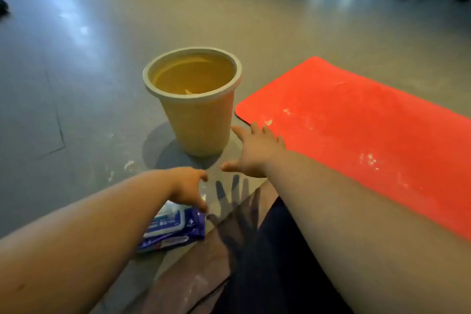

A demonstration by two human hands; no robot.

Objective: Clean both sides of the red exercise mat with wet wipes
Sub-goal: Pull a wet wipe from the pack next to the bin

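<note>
Your right hand (pixel 254 150) is spread wide, fingers straight and holding nothing, with its fingertips at the near corner of the red exercise mat (pixel 356 135). From that hand the mat spreads away toward 3 o'clock, and its long axis runs from 10 to 4 o'clock across the floor. It is dusted with pale specks.

Your left hand (pixel 190 186) is nearer the wet wipes pack (pixel 173 227), which lies just below it at 7 o'clock. Its fingers are curled downward. I cannot tell whether they pinch a wipe.

The yellow bin (pixel 196 109) stands at 12 o'clock, between your hands.
</note>
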